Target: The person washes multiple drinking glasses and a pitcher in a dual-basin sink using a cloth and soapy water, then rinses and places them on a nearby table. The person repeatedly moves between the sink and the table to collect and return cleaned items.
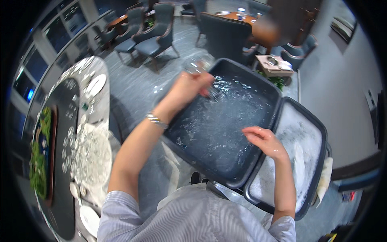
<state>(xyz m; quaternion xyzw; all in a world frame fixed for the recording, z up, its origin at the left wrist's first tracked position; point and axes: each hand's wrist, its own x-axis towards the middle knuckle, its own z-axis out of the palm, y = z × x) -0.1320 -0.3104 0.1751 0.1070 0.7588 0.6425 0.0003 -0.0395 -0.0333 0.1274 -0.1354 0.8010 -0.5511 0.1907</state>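
Observation:
My left hand (195, 83) grips a clear stemmed glass (198, 63) over the far left rim of a dark grey plastic tub (173, 140). Motion blurs the glass; one end shows beyond my fingers and the other points down over the tub. Rippling water (223, 118) fills that tub. Wet and holding nothing, my right hand (264, 140) hovers above the water near the tub's right side, thumb and fingers slightly apart. Against that side stands a second dark tub (323, 127) with white suds (284, 136) in it.
To the left, a large oval table (101, 65) carries many glasses (86, 157) on a white cloth, white plates (96, 84) and a green moss centrepiece (39, 163). Upholstered chairs (151, 42) stand beyond. A rolled pale cloth (324, 178) hangs by the suds tub's outer side.

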